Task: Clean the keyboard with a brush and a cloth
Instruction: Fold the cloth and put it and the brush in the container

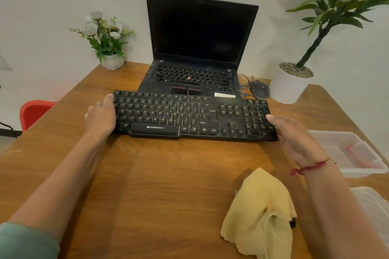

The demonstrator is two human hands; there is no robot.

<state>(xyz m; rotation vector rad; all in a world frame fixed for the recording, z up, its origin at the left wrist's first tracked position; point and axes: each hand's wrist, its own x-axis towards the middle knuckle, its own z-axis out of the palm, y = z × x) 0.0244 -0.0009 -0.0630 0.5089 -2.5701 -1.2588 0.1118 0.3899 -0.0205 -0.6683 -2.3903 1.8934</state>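
The person is clasping the keyboard (189,115) by its two short ends, the left hand (101,115) wrapping the left end and the right hand (294,136) the number-pad end. Its long axis is running crosswise on the counter (157,174), its far edge crowding the laptop (195,48). Open wood is lying on the near side, so drawing it closer looks easy. The cloth (261,212) is sitting beside the right forearm, nearer that hand; a dark tip (292,223) is peeking from under it, possibly the brush. A clear tub (357,171) is hemming the right edge.

Laptop (195,65) just behind keyboard (193,115)
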